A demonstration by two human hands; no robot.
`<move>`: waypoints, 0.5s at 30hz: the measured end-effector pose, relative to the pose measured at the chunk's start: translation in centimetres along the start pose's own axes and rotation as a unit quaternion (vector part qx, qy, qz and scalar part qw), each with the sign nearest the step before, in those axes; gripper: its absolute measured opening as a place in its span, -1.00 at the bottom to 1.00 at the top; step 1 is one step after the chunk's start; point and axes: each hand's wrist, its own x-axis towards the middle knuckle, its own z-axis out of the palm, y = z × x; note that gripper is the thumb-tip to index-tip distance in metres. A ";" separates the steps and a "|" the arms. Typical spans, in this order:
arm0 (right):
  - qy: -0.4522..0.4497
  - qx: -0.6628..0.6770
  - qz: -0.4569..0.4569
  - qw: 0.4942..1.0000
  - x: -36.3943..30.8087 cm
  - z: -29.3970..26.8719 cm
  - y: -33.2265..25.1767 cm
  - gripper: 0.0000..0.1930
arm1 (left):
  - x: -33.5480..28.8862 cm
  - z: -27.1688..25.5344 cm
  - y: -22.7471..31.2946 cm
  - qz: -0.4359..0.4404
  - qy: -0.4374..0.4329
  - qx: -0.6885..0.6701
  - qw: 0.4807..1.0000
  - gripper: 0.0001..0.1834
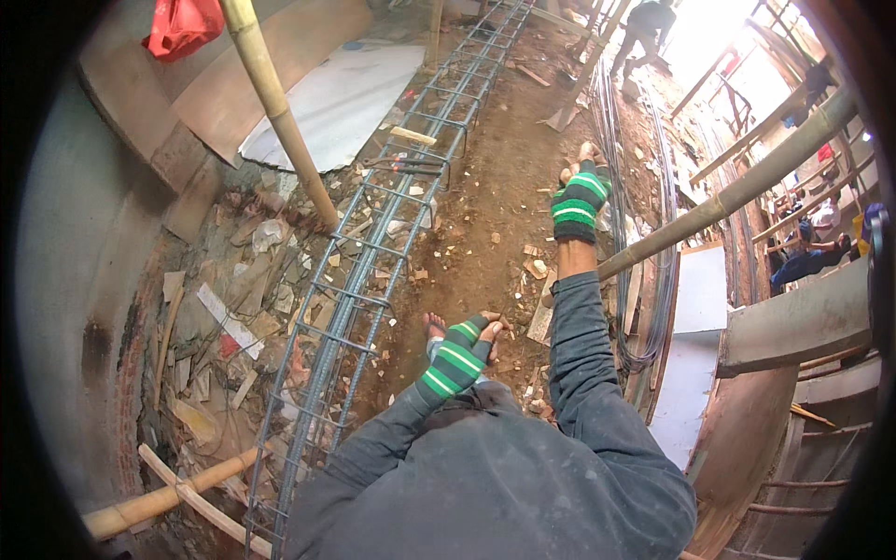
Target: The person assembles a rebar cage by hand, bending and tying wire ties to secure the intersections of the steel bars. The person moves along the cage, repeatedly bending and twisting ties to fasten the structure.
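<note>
Both my hands wear green fingerless gloves with pale stripes. My left hand (459, 357) is low in front of my body, its fingers curled in toward the thumb; whatever they may hold is hidden. Stretched out ahead, my right hand (581, 198) hangs above the dirt beside a bundle of long thin metal rods (611, 140). Its fingers are partly bent and apart, with nothing visible in them. Left of my hands lies a long rebar cage (357, 271) with square stirrups tied along it. A pair of pliers or cutters (403, 165) seems to rest across its bars.
Rubble (257, 280) fills the ground left of the cage. A bamboo pole (280, 112) stands there; another bamboo pole (737, 191) slants past my right arm. White sheets (341, 98) lean far left. A person (644, 37) bends at the far end of the dirt path (495, 201).
</note>
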 end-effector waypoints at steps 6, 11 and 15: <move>0.021 -0.035 -0.026 0.999 0.5 -1.1 -0.3 -0.93 | -2.6 0.4 -3.3 0.258 0.124 0.344 0.894 -0.73; -0.031 -0.031 -0.066 0.997 -2.0 1.0 -2.0 -0.91 | -4.2 -0.9 -0.6 0.158 0.217 0.172 0.948 -0.76; -0.107 -0.028 -0.060 0.992 -7.4 3.7 -3.8 -0.83 | -3.4 -5.2 3.9 0.280 0.389 0.295 0.827 -0.37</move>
